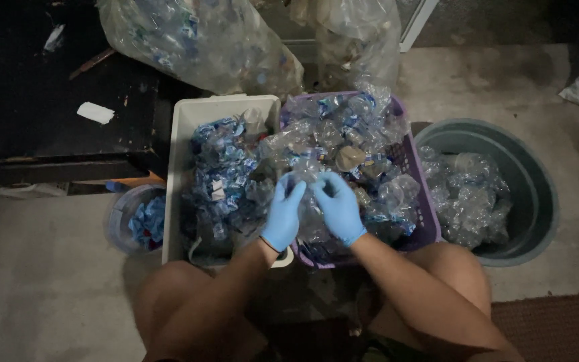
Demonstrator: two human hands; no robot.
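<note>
Crushed clear plastic bottle (311, 201) held between both hands, over the near edge of the purple basket (423, 221). Left hand (283, 214), blue-gloved, fingers curled onto the bottle; right hand (338, 206), also gloved, pinching it near the top. Basket heaped with crumpled bottles, many with blue labels on. White bin (181, 134) just left holds a deep pile of blue label scraps. Small bucket (116, 218) further left, a few blue pieces inside. Round grey tub (537, 201) on the right, partly filled with bare bottles. Judged: well under way, much left. Full clear sacks (196, 40) behind.
</note>
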